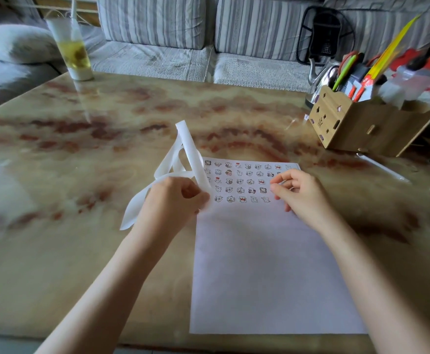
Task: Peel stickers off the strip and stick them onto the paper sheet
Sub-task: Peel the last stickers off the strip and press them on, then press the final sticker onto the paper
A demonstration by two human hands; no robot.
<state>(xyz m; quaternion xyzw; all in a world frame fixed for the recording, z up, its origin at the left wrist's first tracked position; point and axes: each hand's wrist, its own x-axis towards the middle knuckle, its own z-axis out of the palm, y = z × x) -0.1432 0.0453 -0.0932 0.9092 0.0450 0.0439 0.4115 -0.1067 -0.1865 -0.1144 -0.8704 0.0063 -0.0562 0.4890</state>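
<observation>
1. Paper sheet (259, 264) lies flat on the table (81, 149), stickers (236, 181) in rows across its far end.
2. Left hand (175, 198) grips the white strip (188, 146) at the sheet's left edge.
3. Right hand (295, 192), over the stickers, pinches thumb to forefinger; contents unclear.

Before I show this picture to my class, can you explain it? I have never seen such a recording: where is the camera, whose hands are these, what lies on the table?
No machine here: a person wears one camera on the head, looking down at their own hands. The left hand grips a long white strip, looped above the marbled table. The right hand, thumb and forefinger pinched, hovers over the paper sheet, whose top holds rows of small stickers; whether it holds one is too small to tell. A wooden organiser stands far right.
</observation>
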